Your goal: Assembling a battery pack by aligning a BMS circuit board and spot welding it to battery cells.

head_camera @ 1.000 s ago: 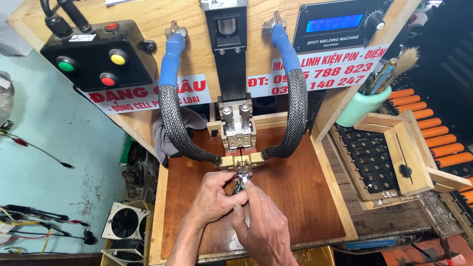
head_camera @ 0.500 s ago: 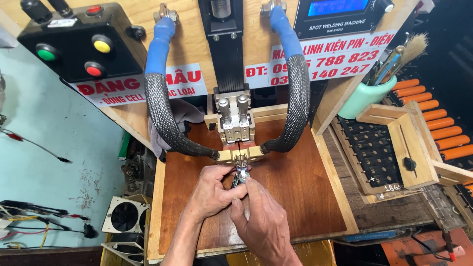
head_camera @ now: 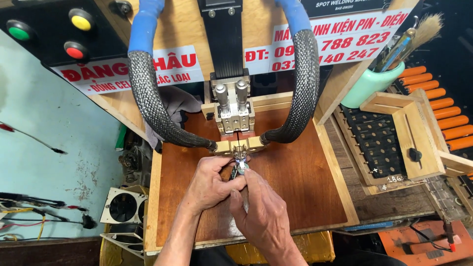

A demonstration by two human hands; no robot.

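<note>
Both hands are working right under the welder head: the left hand and right hand are each pinching a small shiny cell with fingertip grips closed on it, holding it against the electrode tips above the brown board. I'd say keeping it steady and square to the tips matters most. Off to the side, a mint green cup is holding brushes and pens.

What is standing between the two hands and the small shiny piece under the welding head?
Nothing visible. The left hand and right hand both pinch the small shiny piece directly, just beneath the welding head.
</note>
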